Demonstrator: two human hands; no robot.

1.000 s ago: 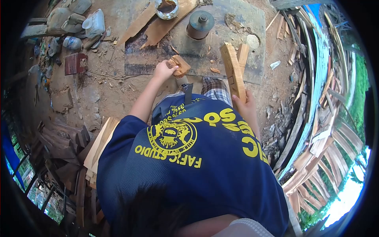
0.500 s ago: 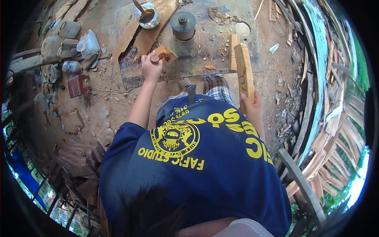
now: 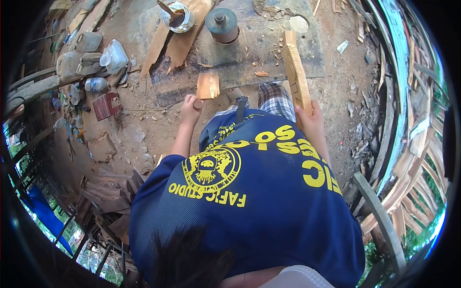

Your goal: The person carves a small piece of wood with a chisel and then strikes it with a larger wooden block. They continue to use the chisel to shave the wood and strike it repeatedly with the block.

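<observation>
Dirt yard, one mallet (image 3: pixel 205 89), one beam (image 3: pixel 297 72)

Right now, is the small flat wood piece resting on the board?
No, the left hand holds the small wood piece up, clear of the board.

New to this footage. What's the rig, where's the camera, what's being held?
No machine: a person works with bare hands. The single fisheye camera sits on the head, looking down over the blue shirt. The left hand holds a tool with a flat wooden head; its exact type is unclear. The right hand grips a long notched wooden bar. Ahead, a flat board on the dirt carries a round metal can, an open tin and wood chips.
</observation>
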